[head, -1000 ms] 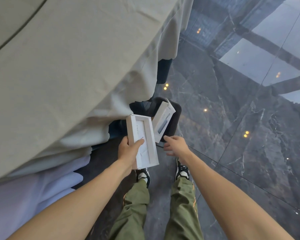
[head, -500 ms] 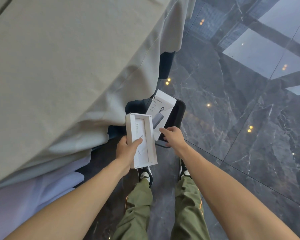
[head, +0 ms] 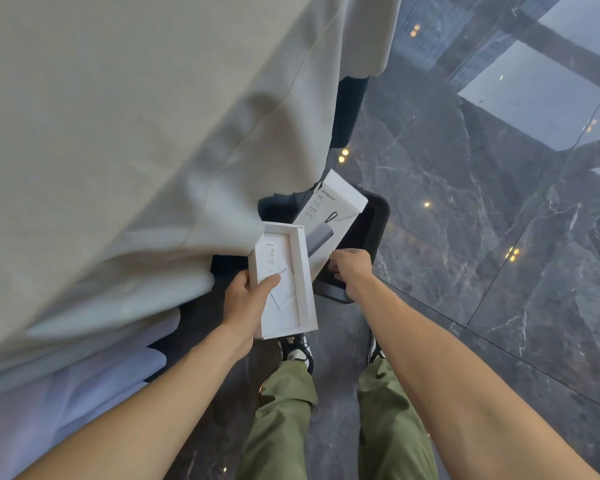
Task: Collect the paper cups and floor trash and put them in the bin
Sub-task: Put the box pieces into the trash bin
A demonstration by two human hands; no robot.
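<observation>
My left hand (head: pixel 246 303) grips a white open box tray (head: pixel 284 278) by its left edge, thumb across its inside, held above my shoes. To its right, my right hand (head: pixel 350 268) is curled on the lower end of a white printed box (head: pixel 333 216) showing a grey power bank. That box leans over the mouth of the black bin (head: pixel 378 220), which stands on the floor, partly tucked under the tablecloth. No paper cups are in sight.
A beige tablecloth (head: pixel 136 150) drapes over the table on the left, hanging down to the bin. Pale fabric (head: pixel 66 393) lies beneath it at lower left. Glossy dark marble floor (head: pixel 499 237) spreads to the right. My green trouser legs and shoes are below.
The printed box has turned its face up and moved further over the bin with my right hand. The left hand keeps hold of the tray almost unmoved.
</observation>
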